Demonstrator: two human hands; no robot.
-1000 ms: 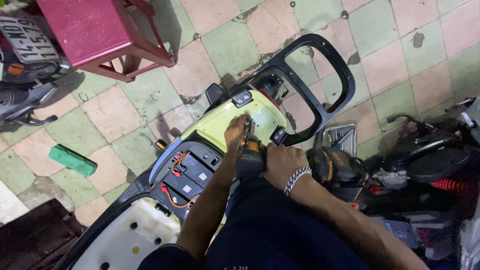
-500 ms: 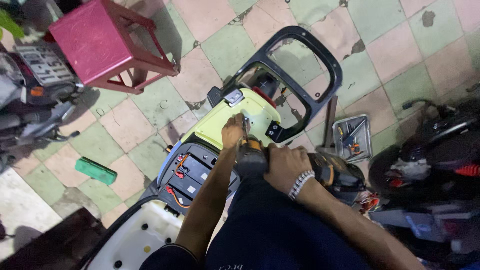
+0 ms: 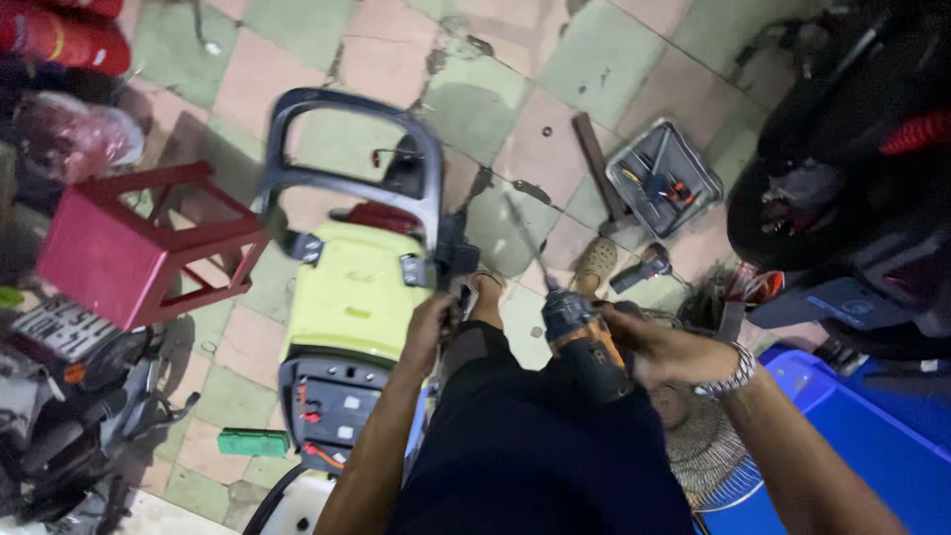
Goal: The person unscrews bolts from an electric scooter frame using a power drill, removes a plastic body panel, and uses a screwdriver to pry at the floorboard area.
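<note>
Step in hand: looks to me like panel work on the stripped scooter, with the driver lifted clear of the bodywork between screws (my read, not something I can see happening).

Right hand [image 3: 666, 349]: wrapped tight round the grip of the orange and black cordless drill-driver [image 3: 582, 342], long thin bit angled up and away over the tiled floor [image 3: 297, 69], touching nothing.

Left hand [image 3: 436, 319]: curled at the right edge of the lime-yellow plastic scooter tail panel [image 3: 359, 292], just below the dark grey loop-shaped grab rail [image 3: 347, 178]. Fingers are bent in on something small there, but I can't tell whether it's pinching a fastener or only bracing the panel edge.

Where the work is: the panel sits at the scooter's rear end, with the open black battery bay with red wires [image 3: 332, 406] right behind it, nearer me.

Next move calls for: I'd guess swinging the bit back down square onto whichever screw the left hand is marking, and keeping it from skating across the plastic.

Containers: small grey metal tool tray [image 3: 664, 178] on the floor, well apart from the scooter, holding a few hand tools with orange and dark handles (too blurry to sort). Blue plastic bin [image 3: 852, 436] at my right, contents not visible.

Also around: dark red plastic stool [image 3: 129, 248] by the scooter's left side, green rectangular block [image 3: 253, 442] on the floor.
</note>
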